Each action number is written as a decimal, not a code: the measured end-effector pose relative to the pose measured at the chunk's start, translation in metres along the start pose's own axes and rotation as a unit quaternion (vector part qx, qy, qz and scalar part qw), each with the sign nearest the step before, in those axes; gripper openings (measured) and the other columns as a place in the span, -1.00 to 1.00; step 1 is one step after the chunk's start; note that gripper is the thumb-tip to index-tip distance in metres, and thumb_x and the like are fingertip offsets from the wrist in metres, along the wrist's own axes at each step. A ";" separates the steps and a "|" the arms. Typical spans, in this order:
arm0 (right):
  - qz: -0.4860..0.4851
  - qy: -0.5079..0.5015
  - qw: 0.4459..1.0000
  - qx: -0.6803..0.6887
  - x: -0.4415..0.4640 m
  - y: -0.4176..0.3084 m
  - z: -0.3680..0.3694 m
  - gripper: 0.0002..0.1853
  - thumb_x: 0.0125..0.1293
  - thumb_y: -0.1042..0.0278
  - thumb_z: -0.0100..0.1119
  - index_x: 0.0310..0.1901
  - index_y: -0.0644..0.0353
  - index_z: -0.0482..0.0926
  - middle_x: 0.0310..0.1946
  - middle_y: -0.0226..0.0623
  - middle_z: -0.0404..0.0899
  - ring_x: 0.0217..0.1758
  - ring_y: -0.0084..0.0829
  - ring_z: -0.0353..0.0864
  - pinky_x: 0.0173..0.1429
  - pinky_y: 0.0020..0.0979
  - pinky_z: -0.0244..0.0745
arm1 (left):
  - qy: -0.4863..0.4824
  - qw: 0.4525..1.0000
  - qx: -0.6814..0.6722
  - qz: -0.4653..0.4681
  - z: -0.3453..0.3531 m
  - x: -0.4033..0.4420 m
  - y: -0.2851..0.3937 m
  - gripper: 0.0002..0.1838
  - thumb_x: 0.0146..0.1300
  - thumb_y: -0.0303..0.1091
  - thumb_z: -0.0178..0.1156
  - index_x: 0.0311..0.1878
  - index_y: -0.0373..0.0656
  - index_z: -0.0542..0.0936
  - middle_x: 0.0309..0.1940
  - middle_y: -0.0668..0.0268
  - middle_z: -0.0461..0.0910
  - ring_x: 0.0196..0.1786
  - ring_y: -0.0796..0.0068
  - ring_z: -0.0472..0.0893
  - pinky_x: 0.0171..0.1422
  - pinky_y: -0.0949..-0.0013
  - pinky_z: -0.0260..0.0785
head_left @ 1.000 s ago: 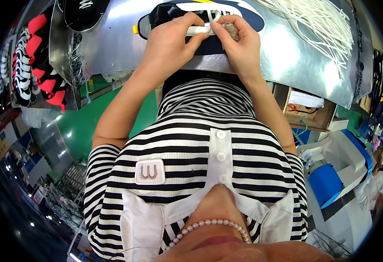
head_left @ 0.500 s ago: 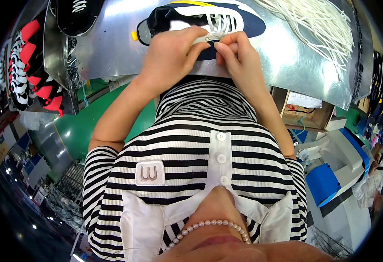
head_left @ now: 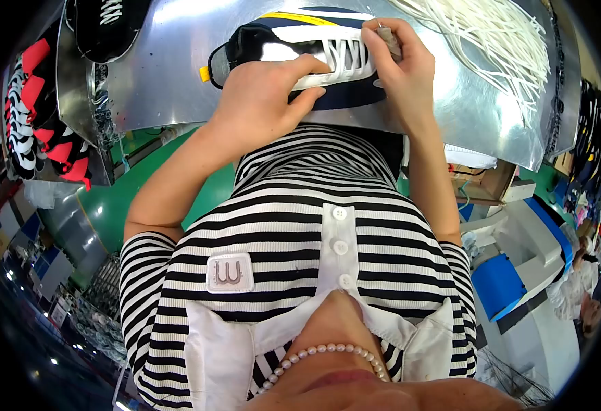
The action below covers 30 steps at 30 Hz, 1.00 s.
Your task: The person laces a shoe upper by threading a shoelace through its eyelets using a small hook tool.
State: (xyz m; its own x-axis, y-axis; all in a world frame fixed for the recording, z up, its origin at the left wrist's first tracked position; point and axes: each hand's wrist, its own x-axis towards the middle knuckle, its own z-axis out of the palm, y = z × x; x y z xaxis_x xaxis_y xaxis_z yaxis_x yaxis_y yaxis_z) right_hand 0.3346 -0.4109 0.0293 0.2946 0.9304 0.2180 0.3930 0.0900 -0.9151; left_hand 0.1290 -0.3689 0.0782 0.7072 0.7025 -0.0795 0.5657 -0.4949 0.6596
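Note:
A navy and white sneaker (head_left: 355, 99) with a yellow stripe lies on its sole on the metal table, toe to the right. White laces (head_left: 343, 58) cross its front. My left hand (head_left: 259, 92) grips the near edge of the shoe's opening, index finger over the tongue side and thumb on the outside. Above the toe, my right hand (head_left: 410, 65) is closed round a small thin-tipped tool with a brownish wrapped grip (head_left: 388, 42). Its fine metal tip points up and away from me, and the rest is hidden in the fingers.
A heap of loose white laces (head_left: 499, 48) spreads over the right of the metal table (head_left: 170, 75). A black shoe (head_left: 108, 27) stands at the back left. Red, black and white shoe parts (head_left: 36, 103) are stacked beyond the left edge. A blue bin (head_left: 497, 288) is at lower right.
My right hand has moved up and right from the near side of the laces to above the toe, with the tool. My left finger and thumb have moved slightly apart and down.

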 end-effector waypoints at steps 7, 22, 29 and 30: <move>0.113 0.016 0.993 0.000 0.001 -0.004 0.001 -0.82 0.34 0.26 0.24 -0.18 0.20 0.64 -0.53 -0.30 0.65 -0.55 -0.52 0.57 -0.41 -0.48 0.42 | -0.076 0.992 0.095 0.019 -0.025 -0.013 -0.010 -0.66 0.27 -0.11 0.27 -0.26 -0.27 0.62 -0.54 0.02 0.58 -0.44 0.01 0.60 -0.35 0.07 0.40; -0.042 -0.151 0.967 -0.201 0.029 -0.019 -0.002 -0.83 0.15 0.34 0.29 -0.27 0.23 0.65 -0.37 -0.09 0.66 -0.30 -0.04 0.66 -0.19 -0.15 0.53 | 0.111 0.994 0.015 -0.005 -0.008 0.002 -0.001 -0.52 0.35 -0.39 0.19 0.33 -0.13 0.45 -0.05 0.06 0.57 -0.08 0.08 0.61 0.01 0.21 0.46; -0.033 -0.092 0.986 -0.137 0.021 -0.010 0.002 -0.86 0.15 0.40 0.31 -0.29 0.25 0.62 -0.36 -0.09 0.65 -0.31 -0.06 0.66 -0.20 -0.17 0.54 | 0.131 0.991 0.026 0.007 -0.006 0.008 -0.007 -0.53 0.32 -0.41 0.19 0.31 -0.05 0.49 -0.20 0.12 0.51 -0.23 0.12 0.57 -0.14 0.18 0.42; -0.040 -0.084 0.986 -0.140 0.020 -0.011 0.003 -0.86 0.15 0.40 0.32 -0.27 0.25 0.62 -0.35 -0.10 0.65 -0.30 -0.07 0.66 -0.19 -0.18 0.54 | 0.128 0.991 0.022 0.013 -0.006 0.009 -0.008 -0.53 0.31 -0.41 0.19 0.31 -0.05 0.49 -0.22 0.13 0.50 -0.24 0.12 0.56 -0.15 0.17 0.41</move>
State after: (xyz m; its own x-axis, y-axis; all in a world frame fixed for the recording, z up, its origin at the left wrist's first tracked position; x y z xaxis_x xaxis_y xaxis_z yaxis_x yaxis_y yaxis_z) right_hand 0.3334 -0.3919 0.0421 0.1141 0.9719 0.2060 0.6407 0.0865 -0.7629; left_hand 0.1283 -0.3555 0.0771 0.5938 0.7934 0.1339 0.5702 -0.5324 0.6256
